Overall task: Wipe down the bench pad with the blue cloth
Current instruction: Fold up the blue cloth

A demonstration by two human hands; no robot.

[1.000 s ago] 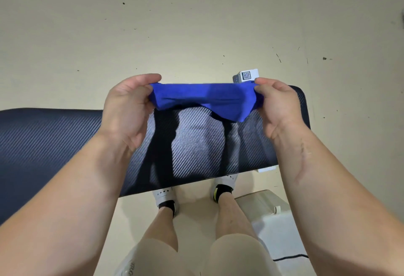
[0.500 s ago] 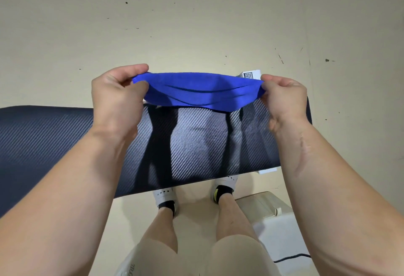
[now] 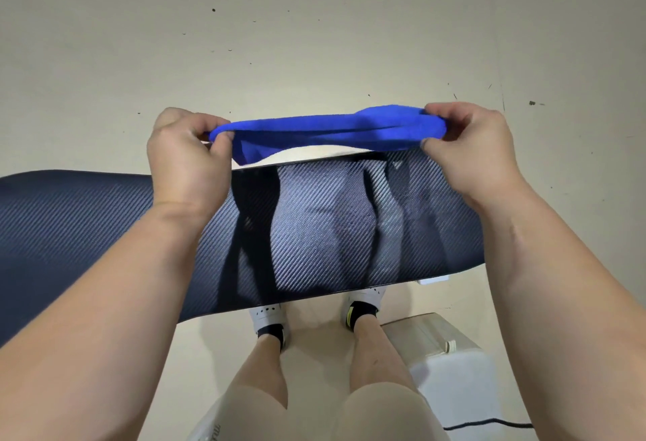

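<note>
The blue cloth [image 3: 332, 133] is stretched between both hands in the air, just beyond the far edge of the bench pad. My left hand [image 3: 185, 161] pinches its left end and my right hand [image 3: 468, 147] pinches its right end. A loose fold hangs down at the cloth's left part. The bench pad [image 3: 314, 231] is dark with a woven carbon-fibre pattern and runs from the left edge of the view to its rounded right end. The cloth does not touch the pad.
A pale floor [image 3: 314, 38] with small dark specks lies beyond the bench. My legs and white shoes [image 3: 269, 318] stand on the near side of the pad. A white box [image 3: 451, 367] sits at my right foot, with a black cable [image 3: 489, 425] beside it.
Both hands have lifted the cloth up and away, past the pad's far edge, and pulled it wider. The small white tag behind the cloth is now hidden.
</note>
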